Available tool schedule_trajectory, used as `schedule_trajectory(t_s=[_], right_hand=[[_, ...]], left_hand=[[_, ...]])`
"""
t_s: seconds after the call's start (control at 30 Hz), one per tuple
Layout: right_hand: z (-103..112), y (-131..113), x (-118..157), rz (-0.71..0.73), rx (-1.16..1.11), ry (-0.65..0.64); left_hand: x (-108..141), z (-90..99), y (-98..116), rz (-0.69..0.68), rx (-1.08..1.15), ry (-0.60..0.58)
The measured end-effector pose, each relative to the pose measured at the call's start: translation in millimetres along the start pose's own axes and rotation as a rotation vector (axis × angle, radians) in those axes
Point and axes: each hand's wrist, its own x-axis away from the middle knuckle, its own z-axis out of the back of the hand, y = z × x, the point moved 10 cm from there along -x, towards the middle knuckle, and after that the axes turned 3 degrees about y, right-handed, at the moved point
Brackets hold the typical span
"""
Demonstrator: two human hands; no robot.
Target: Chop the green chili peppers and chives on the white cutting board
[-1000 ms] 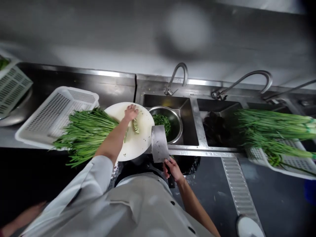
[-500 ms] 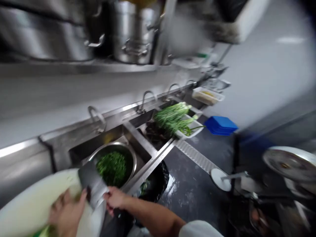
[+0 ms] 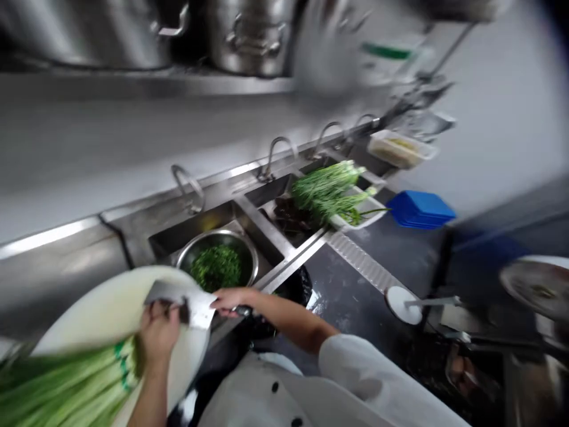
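Note:
In the head view my right hand (image 3: 230,300) grips a broad-bladed cleaver (image 3: 200,305) by its handle. The blade lies flat over a round white cutting board (image 3: 106,296). My left hand (image 3: 159,332) is at the blade's near edge, its fingertips touching the blade and slightly apart. A bundle of long green stalks (image 3: 66,379), bound with green tape, lies on the board beside my left wrist. Just beyond the board, a steel bowl (image 3: 254,261) of chopped greens (image 3: 217,267) sits in the nearest sink.
More sinks with curved taps (image 3: 281,145) run to the right. Long leafy greens (image 3: 326,190) rest over a white tub (image 3: 368,216). Blue boards (image 3: 420,209) lie behind. Large steel pots (image 3: 253,38) stand on the overhead shelf. Another person's hand (image 3: 462,370) shows at lower right.
The cleaver has turned from steeply slanted to nearly level over the board. My left hand has come to its blade. The view has shifted, bringing more of the stalk bundle into sight.

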Motion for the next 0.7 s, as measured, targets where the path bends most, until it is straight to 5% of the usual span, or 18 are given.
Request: schedule_trajectory(t_s=[0.07, 0.23, 0.37, 0.47, 0.57, 0.7], right_hand=[[-11.0, 29.4, 10.0, 0.02, -0.023, -0.01], [-60.5, 85.7, 14.8, 0.004, -0.148, 0.049], [-93.6, 92.4, 21.0, 0.024, -0.262, 0.082], [-81.9, 90.6, 42.2, 0.091, -0.292, 0.156], [-47.0, 102.9, 94.8, 0.138, -0.329, 0.334], [-15.2, 148.8, 200.7, 0.109, -0.456, 0.734]], left_hand=[[31.3, 5.4, -6.7, 0.251, -0.006, 0.1], [66.3, -17.1, 5.5, 0.386, -0.044, 0.081], [72.6, -13.4, 0.4, 0.418, 0.012, 0.179], [62.3, -25.0, 20.5, 0.392, 0.157, 0.183], [43.0, -56.1, 87.4, 0.267, 0.307, 0.103], [46.3, -100.3, 234.2, -0.052, 0.437, -0.077]])
